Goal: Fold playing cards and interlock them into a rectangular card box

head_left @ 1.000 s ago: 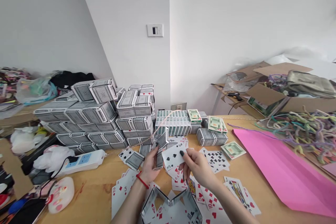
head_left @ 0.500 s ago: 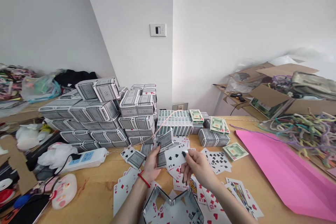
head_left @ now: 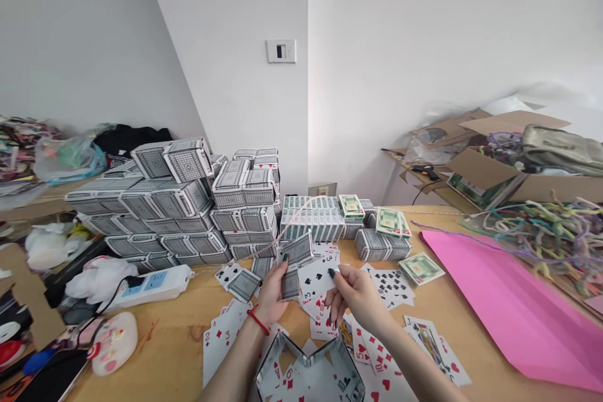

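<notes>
One spade card, grey-backed cards tipped beside it
Over the last second the grey-backed cards (head_left: pixel 296 253) in the left hand (head_left: pixel 272 295) have tilted, baring more patterned back; the right hand (head_left: pixel 355 296) still pinches the spade card (head_left: pixel 315 281), so each hand is occupied (joined or loose cards on the left, I cannot tell); on the table (head_left: pixel 169 339): one heart-shaped frame (head_left: pixel 351 363), one pink sheet (head_left: pixel 509 314), one power strip (head_left: pixel 157 286), stacked blocks (head_left: pixel 151 201) too overlapped to count.

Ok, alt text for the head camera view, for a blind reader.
A person's right hand holds a spades card beside grey-backed cards in their left hand. Loose cards lie around; stacked card blocks stand behind, a pink sheet to the right.
</notes>
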The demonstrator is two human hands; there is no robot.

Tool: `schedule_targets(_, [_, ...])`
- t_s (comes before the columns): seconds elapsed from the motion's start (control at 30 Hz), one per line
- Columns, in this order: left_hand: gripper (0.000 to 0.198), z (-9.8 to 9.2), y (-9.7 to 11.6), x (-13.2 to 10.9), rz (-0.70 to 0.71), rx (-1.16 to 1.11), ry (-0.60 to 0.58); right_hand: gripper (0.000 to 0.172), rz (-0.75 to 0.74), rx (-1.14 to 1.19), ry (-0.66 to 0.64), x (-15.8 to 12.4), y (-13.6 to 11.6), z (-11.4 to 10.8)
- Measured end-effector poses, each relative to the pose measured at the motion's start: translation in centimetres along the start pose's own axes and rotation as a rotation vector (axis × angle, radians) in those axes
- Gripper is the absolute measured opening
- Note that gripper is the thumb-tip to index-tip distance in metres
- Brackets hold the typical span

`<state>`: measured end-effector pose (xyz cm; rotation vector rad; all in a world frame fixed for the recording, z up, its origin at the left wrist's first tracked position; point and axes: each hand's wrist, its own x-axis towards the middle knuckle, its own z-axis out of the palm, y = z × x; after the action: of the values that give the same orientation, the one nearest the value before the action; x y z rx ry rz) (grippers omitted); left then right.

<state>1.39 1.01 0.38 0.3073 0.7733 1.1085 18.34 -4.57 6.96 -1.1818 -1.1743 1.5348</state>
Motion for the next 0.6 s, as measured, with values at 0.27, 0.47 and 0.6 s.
schedule_targets(0.27, [0.020,0.6,0.0,-0.4,0.096,0.055,0.032,0.044,-0.011,-0.009,0.032,0.0,-0.1,0.1])
schedule_targets(0.47, [0.021,0.9,0.0,-0.6,0.137,0.065,0.058,0.044,-0.024,-0.042,0.050,0.3,0.8,0.2])
schedule_targets(0.6, [0.022,0.9,-0.1,-0.7,0.127,0.083,0.068,0.042,-0.054,-0.085,0.051,0.2,1.0,0.1])
